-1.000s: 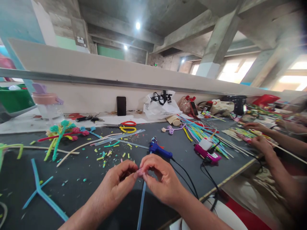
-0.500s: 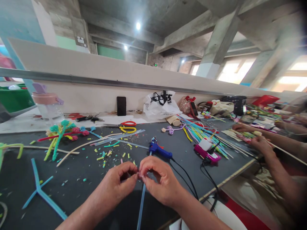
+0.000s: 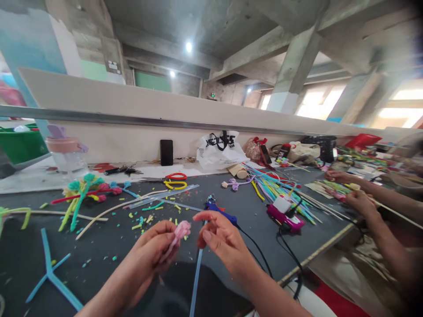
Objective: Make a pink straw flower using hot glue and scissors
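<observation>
Between the thumb and fingers of my left hand (image 3: 153, 255) is a pink pipe-cleaner flower (image 3: 182, 230), its fuzzy head up and its stem running down into the fingers. My right hand (image 3: 223, 246) is apart from it, holding nothing, with fingers curved and separated. Just behind the right hand lies a blue glue gun (image 3: 222, 212), partly covered by the fingers. A long clear bluish glue stick (image 3: 196, 281) stretches from near the glue gun toward the table's front edge.
Scissors (image 3: 175, 181), yellow-green scraps and coloured pipe-cleaner pieces (image 3: 84, 198) lie across the dark table. Pipe-cleaner bundles (image 3: 274, 185) and a magenta device (image 3: 287, 219) with a cable sit to the right. Further right, a co-worker's hands (image 3: 361, 202) handle pieces.
My hands were together, pinching something small. Now they have parted: the right has let go and opened, and the left holds up the pink flower, which shows clearly.
</observation>
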Demonstrator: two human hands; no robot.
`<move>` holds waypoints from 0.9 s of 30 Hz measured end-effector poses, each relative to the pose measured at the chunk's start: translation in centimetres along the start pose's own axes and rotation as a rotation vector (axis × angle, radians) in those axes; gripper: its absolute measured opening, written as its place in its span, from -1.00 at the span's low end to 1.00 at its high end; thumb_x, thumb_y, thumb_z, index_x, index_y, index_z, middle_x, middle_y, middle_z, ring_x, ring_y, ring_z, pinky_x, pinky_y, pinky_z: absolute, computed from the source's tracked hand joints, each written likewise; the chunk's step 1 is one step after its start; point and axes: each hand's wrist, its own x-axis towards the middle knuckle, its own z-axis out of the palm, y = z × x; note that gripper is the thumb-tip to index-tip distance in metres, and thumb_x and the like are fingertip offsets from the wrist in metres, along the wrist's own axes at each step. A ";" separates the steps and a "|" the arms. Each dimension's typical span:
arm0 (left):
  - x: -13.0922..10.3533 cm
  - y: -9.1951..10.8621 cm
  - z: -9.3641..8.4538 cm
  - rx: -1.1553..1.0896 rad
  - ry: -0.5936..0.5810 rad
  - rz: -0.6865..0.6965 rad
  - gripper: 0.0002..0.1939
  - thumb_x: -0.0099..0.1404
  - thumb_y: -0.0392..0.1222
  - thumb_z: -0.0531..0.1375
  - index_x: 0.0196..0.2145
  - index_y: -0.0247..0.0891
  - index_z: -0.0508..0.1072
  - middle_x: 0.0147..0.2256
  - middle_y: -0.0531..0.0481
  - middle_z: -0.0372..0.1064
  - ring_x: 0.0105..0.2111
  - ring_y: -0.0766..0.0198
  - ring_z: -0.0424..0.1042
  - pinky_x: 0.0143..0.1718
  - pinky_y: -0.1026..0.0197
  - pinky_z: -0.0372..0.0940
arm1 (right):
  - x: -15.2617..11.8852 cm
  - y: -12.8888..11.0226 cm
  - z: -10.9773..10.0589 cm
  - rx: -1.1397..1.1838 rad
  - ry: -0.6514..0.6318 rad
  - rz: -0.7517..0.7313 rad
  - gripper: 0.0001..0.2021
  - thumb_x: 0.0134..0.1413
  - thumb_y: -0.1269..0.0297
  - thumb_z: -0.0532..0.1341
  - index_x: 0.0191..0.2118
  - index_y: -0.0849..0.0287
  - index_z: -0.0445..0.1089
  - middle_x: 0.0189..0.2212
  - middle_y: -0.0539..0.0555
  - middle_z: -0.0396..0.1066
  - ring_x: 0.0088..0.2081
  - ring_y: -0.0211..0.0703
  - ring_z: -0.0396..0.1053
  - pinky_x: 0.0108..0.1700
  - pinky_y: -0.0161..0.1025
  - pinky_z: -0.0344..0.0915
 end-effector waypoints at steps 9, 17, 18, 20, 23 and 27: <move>0.0 0.1 -0.9 -0.445 -0.214 -0.094 -0.93 0.17 -0.31 0.17 -0.34 -0.32 0.39 -0.41 0.03 0.25 -0.59 0.52 0.07 -0.71 0.45 -0.18 | 0.4 1.1 1.1 -0.108 0.171 0.092 -0.73 -0.07 0.07 0.26 -0.49 0.19 0.35 -0.62 -0.06 0.27 -0.57 -0.31 0.20 -0.49 -0.34 0.15; -0.1 -0.7 -0.4 -0.388 -0.307 -0.099 -0.92 0.21 -0.29 0.18 -0.41 -0.38 0.41 -0.43 0.05 0.16 -0.59 0.54 0.01 -0.70 0.45 -0.16 | -0.1 0.8 1.3 -0.314 0.143 -0.028 -0.54 0.09 -0.01 0.08 -0.68 0.20 0.26 -0.72 -0.06 0.14 -0.61 -0.32 0.10 -0.53 -0.34 0.04; 0.0 -0.8 -0.4 -0.382 -0.314 -0.102 -0.91 0.22 -0.29 0.18 -0.42 -0.38 0.41 -0.44 0.06 0.15 -0.59 0.54 0.01 -0.70 0.45 -0.16 | -0.2 0.8 1.4 -0.328 0.139 -0.052 -0.57 0.10 0.03 0.10 -0.65 0.20 0.31 -0.70 -0.04 0.20 -0.58 -0.29 0.16 -0.49 -0.33 0.09; 0.2 -1.1 -0.5 -0.371 -0.314 -0.105 -0.92 0.21 -0.29 0.18 -0.41 -0.36 0.41 -0.44 0.06 0.17 -0.60 0.55 0.03 -0.69 0.45 -0.14 | -0.2 0.7 1.6 -0.314 0.130 -0.109 -0.73 0.06 0.13 0.17 -0.52 0.19 0.44 -0.57 0.02 0.37 -0.46 -0.22 0.29 -0.36 -0.29 0.19; 0.5 -1.4 -0.7 -0.350 -0.300 -0.109 -0.92 0.18 -0.26 0.22 -0.38 -0.33 0.40 -0.45 0.06 0.20 -0.61 0.54 0.06 -0.69 0.45 -0.15 | -0.2 1.1 1.9 -0.229 0.131 -0.124 -0.87 -0.02 0.23 0.25 -0.40 0.13 0.53 -0.42 0.07 0.44 -0.31 -0.15 0.36 -0.21 -0.24 0.23; 0.7 -1.6 -0.2 -0.289 -0.236 -0.087 -0.81 0.09 -0.17 0.30 -0.42 -0.33 0.40 -0.50 0.08 0.21 -0.63 0.53 0.05 -0.69 0.43 -0.12 | -0.2 1.9 2.4 -0.025 0.213 0.029 -0.92 -0.14 0.27 0.32 -0.45 0.13 0.55 -0.45 0.02 0.39 -0.35 -0.19 0.32 -0.24 -0.27 0.21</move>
